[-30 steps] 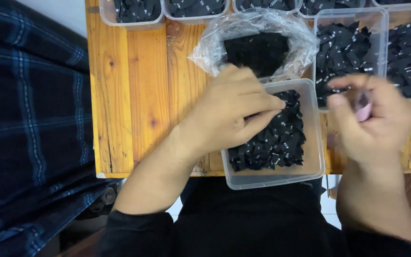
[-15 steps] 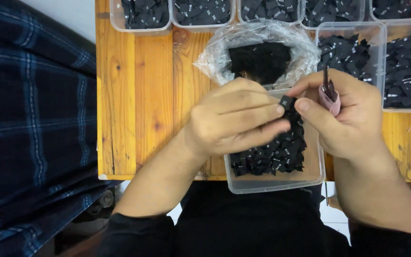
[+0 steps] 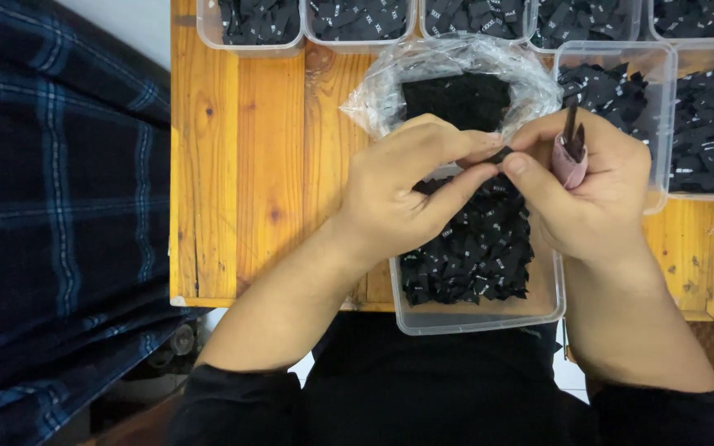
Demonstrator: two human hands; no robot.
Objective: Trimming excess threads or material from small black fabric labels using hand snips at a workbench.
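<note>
Black small woven fabric label (image 3: 501, 154) sits at frame centre, pinched between left hand (image 3: 406, 194) and right hand (image 3: 592, 194), which also grips pink-handled snips (image 3: 572, 153), above clear plastic tub (image 3: 489, 318).

Both arms are bare from the wrist almost to the elbow, where black sleeves sit pushed up in soft folds at the near edge of the view. The left hand (image 3: 402, 194) and the right hand (image 3: 592, 194) are bare, with no gloves, rings or watch showing; the fingers (image 3: 464, 177) have short, plain nails. Between the arms, dark black clothing covers the lap
</note>
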